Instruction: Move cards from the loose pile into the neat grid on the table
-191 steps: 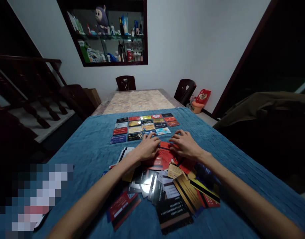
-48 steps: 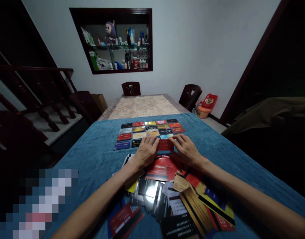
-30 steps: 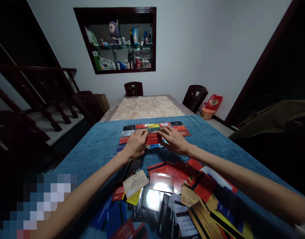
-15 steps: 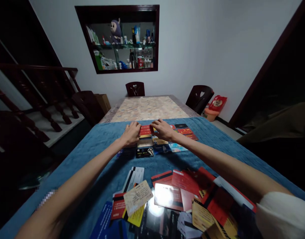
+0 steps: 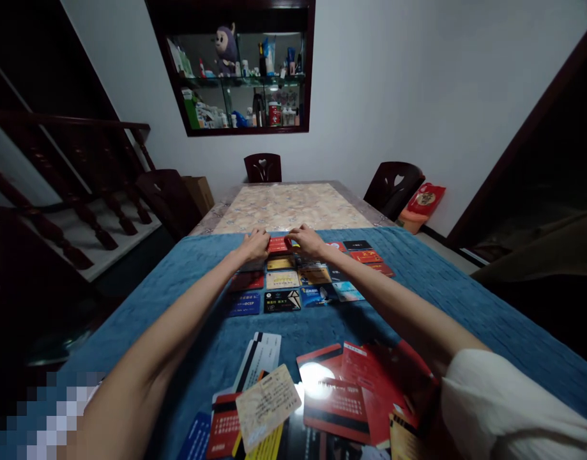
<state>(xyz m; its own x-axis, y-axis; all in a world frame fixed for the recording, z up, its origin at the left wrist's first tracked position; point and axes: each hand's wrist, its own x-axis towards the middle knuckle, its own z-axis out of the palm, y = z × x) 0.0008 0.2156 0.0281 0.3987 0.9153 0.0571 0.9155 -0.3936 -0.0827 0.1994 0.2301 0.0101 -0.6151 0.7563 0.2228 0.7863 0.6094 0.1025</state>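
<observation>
At the far side of a grid of cards, a red card lies between my hands near the blue cloth's back edge. My left hand is closed at its left edge, fingers curled. On the opposite edge, my right hand pinches it with bent fingers. Just below it is a gold card, then a cream card and a black VIP card. Blue cards and a light-blue card continue the front row. My right hand and forearm partly cover the cards on that side.
Close to me, loose cards overlap in a pile, including a beige card, red cards and white cards. Blue cloth covers the near table. Chairs stand around the table's far part.
Both hands have moved slightly farther away with the red card, and more of the gold card below it shows. The head view has shifted, revealing more of the front row.
</observation>
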